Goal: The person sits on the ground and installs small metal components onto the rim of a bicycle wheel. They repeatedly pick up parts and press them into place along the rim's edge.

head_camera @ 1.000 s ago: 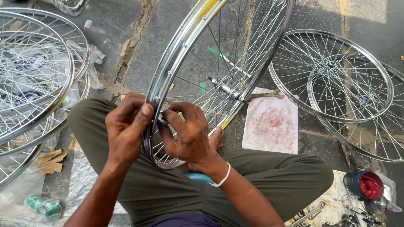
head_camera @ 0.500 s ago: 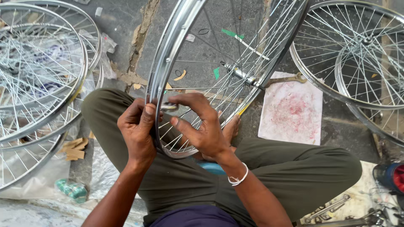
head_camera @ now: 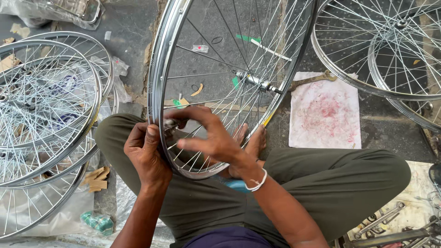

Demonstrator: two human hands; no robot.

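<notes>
A shiny spoked bicycle wheel (head_camera: 161, 69) stands upright between my crossed legs, its hub (head_camera: 255, 82) right of centre. My left hand (head_camera: 147, 154) grips the rim at its lower left from the outside. Reaching through the spokes, my right hand (head_camera: 209, 138) has its fingers spread and its fingertips pinch a small metal part (head_camera: 170, 124) at the rim's inner side. A white band circles my right wrist (head_camera: 256, 181). My bare feet (head_camera: 250, 144) show behind the wheel's lower edge.
Several finished wheels (head_camera: 46, 115) are stacked at the left, and two more wheels (head_camera: 386, 50) lie at the upper right. A stained white cloth (head_camera: 326, 112) with a wrench (head_camera: 312, 80) lies beyond my right knee. Spanners (head_camera: 390, 220) lie at the lower right.
The view has shifted so the wheel and hands sit lower and farther right. My right hand has opened its fingers and moved its fingertips along the rim toward my left hand.
</notes>
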